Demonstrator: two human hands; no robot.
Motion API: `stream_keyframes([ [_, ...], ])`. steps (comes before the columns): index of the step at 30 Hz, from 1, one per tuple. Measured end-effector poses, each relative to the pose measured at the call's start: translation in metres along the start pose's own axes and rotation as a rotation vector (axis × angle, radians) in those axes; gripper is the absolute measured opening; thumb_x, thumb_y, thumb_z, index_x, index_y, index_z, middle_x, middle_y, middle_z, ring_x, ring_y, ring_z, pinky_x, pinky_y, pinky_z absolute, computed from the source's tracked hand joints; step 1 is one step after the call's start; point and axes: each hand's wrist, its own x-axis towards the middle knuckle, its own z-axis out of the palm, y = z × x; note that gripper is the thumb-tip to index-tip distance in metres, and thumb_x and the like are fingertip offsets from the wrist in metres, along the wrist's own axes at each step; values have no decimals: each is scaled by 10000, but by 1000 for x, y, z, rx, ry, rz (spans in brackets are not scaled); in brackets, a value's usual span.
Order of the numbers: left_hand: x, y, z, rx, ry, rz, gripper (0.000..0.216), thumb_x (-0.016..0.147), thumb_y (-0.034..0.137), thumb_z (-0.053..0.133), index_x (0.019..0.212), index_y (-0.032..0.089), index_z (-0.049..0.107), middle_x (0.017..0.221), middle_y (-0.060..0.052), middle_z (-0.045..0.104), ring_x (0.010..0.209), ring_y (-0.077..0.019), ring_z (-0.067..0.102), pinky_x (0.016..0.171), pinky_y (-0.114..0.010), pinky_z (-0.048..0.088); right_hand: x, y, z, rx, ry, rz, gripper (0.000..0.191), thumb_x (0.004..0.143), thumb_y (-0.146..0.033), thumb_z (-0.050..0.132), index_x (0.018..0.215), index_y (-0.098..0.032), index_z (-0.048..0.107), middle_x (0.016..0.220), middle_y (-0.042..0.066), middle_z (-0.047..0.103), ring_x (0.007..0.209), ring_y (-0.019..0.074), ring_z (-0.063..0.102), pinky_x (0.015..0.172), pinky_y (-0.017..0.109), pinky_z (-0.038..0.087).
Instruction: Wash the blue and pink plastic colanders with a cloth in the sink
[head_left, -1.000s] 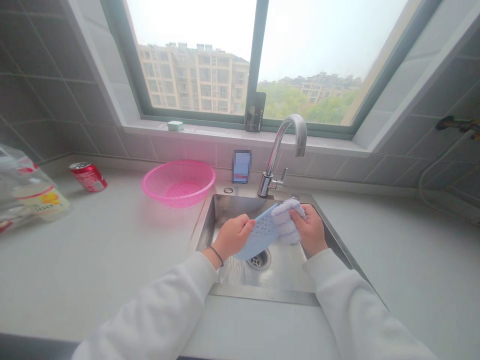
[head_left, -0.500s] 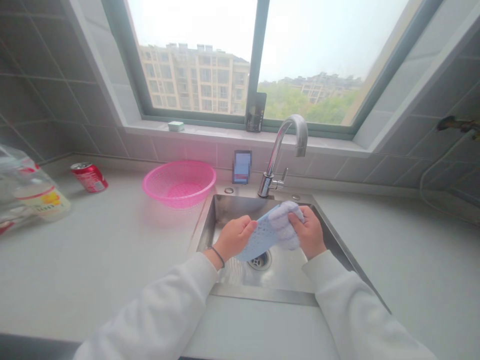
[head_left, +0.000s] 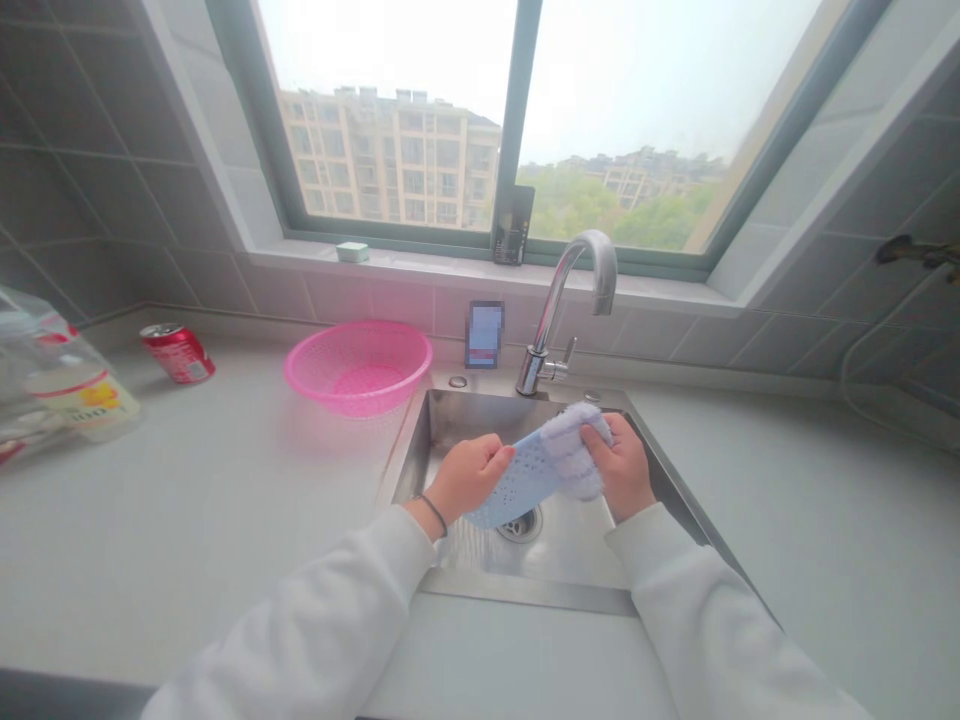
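Over the steel sink (head_left: 577, 560), my left hand (head_left: 466, 476) grips the left edge of a light blue perforated plastic tray (head_left: 514, 482), which is tilted up to the right. My right hand (head_left: 622, 465) is closed round a bunched white and lilac cloth (head_left: 571, 450) that is pressed on the upper right part of the blue tray. The sink drain (head_left: 519, 521) shows just below the tray. The curved tap (head_left: 564, 300) stands behind the hands, with no water running that I can see.
A pink basket (head_left: 358, 366) sits on the counter left of the sink. A red can (head_left: 178, 352) lies on its side farther left, next to a bag of packets (head_left: 56, 385). A blurred phone (head_left: 484, 333) leans on the backsplash, and a small dish (head_left: 352, 252) and dark object (head_left: 512, 224) rest on the window sill.
The cloth in my right hand has shifted slightly over the blue tray's upper end. Both hands stay above the sink in nearly the same place.
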Motion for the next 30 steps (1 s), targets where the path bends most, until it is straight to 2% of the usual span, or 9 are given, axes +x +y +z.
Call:
stream_keyframes([
  [3, -1, 2, -2, -27, 3, 1, 421, 934, 483, 386, 618, 207, 351, 572, 48, 411, 564, -121, 407, 557, -280, 221, 13, 19, -9, -101, 162, 93, 464, 784, -649, 618, 852, -192, 581, 727, 25, 624, 654, 188, 566, 585, 298, 438],
  [6, 0, 0, -2, -47, 6, 9, 442, 917, 516, 421, 610, 202, 371, 573, 49, 420, 570, -119, 405, 558, -273, 237, 16, 25, -11, -121, 204, 93, 461, 776, -642, 629, 855, -191, 574, 749, 29, 626, 675, 190, 573, 593, 297, 441],
  [10, 2, -5, 1, -126, -9, 2, 429, 919, 501, 429, 632, 187, 481, 600, 37, 488, 599, -126, 449, 573, -262, 286, 2, 6, -3, -21, 43, 9, 411, 784, -607, 631, 850, -208, 560, 701, 3, 591, 630, 172, 546, 561, 284, 443],
  [14, 2, -5, 3, -162, -64, 23, 341, 919, 404, 426, 739, 177, 605, 664, 12, 597, 643, -144, 523, 607, -262, 342, -11, -9, 8, 25, -147, -100, 329, 784, -530, 639, 831, -211, 577, 701, -2, 595, 632, 165, 545, 576, 281, 450],
  [17, 0, -2, 3, -129, -79, 19, 286, 909, 362, 433, 738, 181, 573, 640, 14, 602, 630, -146, 538, 610, -267, 344, -5, -3, 7, -23, -135, -84, 328, 790, -526, 631, 839, -204, 590, 705, 2, 608, 636, 167, 553, 586, 282, 450],
  [21, -2, 1, 2, -87, -80, -9, 228, 884, 309, 421, 698, 196, 488, 600, 35, 538, 599, -137, 500, 578, -265, 302, 9, 15, -5, -102, 49, 40, 384, 801, -580, 616, 836, -200, 575, 698, 12, 605, 644, 180, 559, 567, 284, 444],
  [23, -1, 0, 3, -61, -61, 5, 216, 873, 283, 402, 678, 202, 444, 598, 40, 495, 597, -133, 470, 568, -267, 273, 10, 16, -8, -92, 77, 54, 391, 799, -586, 622, 844, -201, 571, 705, 16, 606, 653, 183, 562, 562, 283, 448],
  [30, 1, -3, 3, -8, -67, 24, 364, 937, 455, 353, 664, 213, 363, 586, 46, 419, 579, -132, 409, 564, -281, 217, -6, -11, 1, 86, -199, -56, 379, 769, -574, 669, 808, -209, 575, 670, -2, 604, 595, 155, 544, 531, 260, 446],
])
